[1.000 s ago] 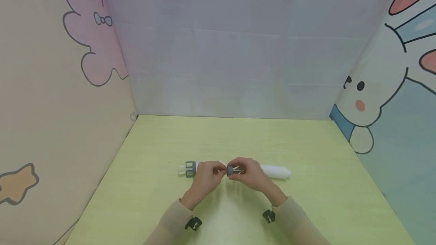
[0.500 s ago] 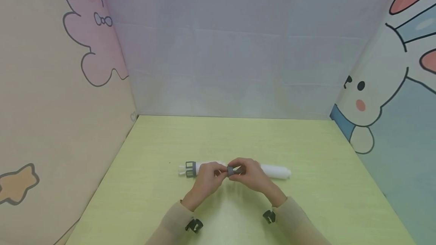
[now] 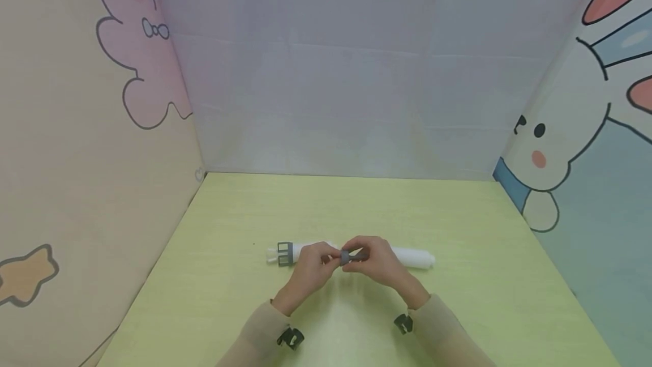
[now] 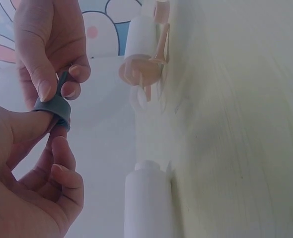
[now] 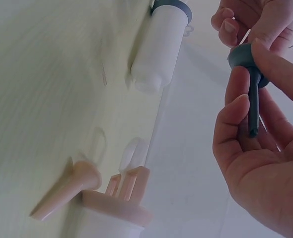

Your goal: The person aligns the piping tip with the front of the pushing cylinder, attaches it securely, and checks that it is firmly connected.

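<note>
Left bottle (image 5: 159, 47): white, opaque, lying on its side on the table (image 3: 326, 203), neck end toward the middle; any contents do not show through the wall
Grey collar (image 3: 285, 254): fitted round the outer end of that bottle, with open frame-like prongs, a white forked tip (image 3: 272, 255) standing out beyond it
Right bottle (image 3: 412, 257): also white, opaque and on its side, in line with the other; nothing can be seen inside
Peach collar (image 5: 114, 204): round the inner end of the second bottle, prongs facing the first; a pale tip (image 5: 135, 152) shows just past the prongs, its outline blurred
Peach piece (image 5: 69, 188): a tapered rod with a flared end, lying close against the peach collar, perhaps touching it
Dark cap (image 3: 344, 257): a short round cup, grey-teal, smooth and matt, with a thin straight stem (image 5: 254, 106) running from its back
Place of cap: in the air between both hands, nearer the viewer than the bottles, stem toward the right palm
Left hand (image 3: 309, 265): thumb and finger pinch the cap at its open rim, other fingers bent
Right hand (image 3: 376, 259): thumb and fingers pinch the cap from the stem side, around the stem
</note>
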The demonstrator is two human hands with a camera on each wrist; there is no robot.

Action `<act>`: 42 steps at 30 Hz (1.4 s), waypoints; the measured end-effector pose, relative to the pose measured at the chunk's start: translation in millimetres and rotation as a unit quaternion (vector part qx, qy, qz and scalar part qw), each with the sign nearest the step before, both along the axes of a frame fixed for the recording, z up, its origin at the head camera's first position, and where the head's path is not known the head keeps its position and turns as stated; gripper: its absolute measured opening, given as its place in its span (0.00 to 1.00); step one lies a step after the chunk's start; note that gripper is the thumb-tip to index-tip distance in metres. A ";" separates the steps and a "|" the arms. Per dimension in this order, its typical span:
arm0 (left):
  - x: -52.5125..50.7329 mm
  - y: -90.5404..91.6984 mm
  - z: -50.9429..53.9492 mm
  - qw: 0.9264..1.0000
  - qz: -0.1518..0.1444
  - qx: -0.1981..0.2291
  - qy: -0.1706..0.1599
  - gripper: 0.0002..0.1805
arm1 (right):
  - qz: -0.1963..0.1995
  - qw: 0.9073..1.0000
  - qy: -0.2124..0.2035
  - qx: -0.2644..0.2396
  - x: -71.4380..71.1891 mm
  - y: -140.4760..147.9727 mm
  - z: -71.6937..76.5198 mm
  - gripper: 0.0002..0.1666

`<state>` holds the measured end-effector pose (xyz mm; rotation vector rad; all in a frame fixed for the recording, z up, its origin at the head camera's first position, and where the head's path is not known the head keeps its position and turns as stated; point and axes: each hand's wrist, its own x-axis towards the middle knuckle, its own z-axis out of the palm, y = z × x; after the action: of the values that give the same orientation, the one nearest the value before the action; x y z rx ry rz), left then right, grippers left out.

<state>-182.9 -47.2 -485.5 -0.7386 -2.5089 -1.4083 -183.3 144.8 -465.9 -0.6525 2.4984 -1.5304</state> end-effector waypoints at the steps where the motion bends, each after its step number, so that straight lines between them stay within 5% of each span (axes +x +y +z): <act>1: 0.0 -0.2 -0.3 1.000 -0.001 -0.001 -0.001 0.03 | -0.001 1.000 -0.001 0.001 0.0 0.6 -0.4 0.16; 9: -1.1 -1.1 -4.2 1.000 -0.008 0.001 0.011 0.04 | 0.004 1.000 -0.012 -0.015 -1.2 3.8 -3.3 0.17; 14: -8.5 -10.1 -7.3 0.997 0.040 -0.030 0.050 0.04 | -0.007 1.000 -0.003 -0.005 -2.9 5.8 -3.9 0.17; 18: -17.3 -21.7 -8.3 0.986 0.095 -0.101 0.095 0.12 | -0.020 1.000 0.001 0.002 -2.8 6.2 0.7 0.18; 23: -25.2 -32.8 -13.6 0.965 0.106 -0.204 0.126 0.24 | -0.021 1.000 -0.002 -0.004 3.8 3.5 18.6 0.18; 27: -31.0 -39.4 -23.3 0.948 0.106 -0.274 0.123 0.30 | -0.018 1.000 -0.015 -0.012 9.2 1.7 31.8 0.17; 30: -36.3 -43.8 -31.1 0.939 0.096 -0.311 0.108 0.35 | -0.022 1.000 -0.016 -0.008 7.7 2.7 27.1 0.17; 36: -44.1 -49.6 -42.8 0.936 0.076 -0.336 0.075 0.34 | -0.033 0.999 -0.017 0.002 -2.9 8.3 1.9 0.18; 42: -43.8 -50.0 -43.1 0.937 0.067 -0.336 0.074 0.28 | -0.031 0.999 -0.010 -0.006 -6.7 11.4 -3.3 0.18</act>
<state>-226.7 -97.2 -528.6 -0.7115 -2.8438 -0.4023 -190.0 156.2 -469.2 -0.5633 2.5194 -1.5657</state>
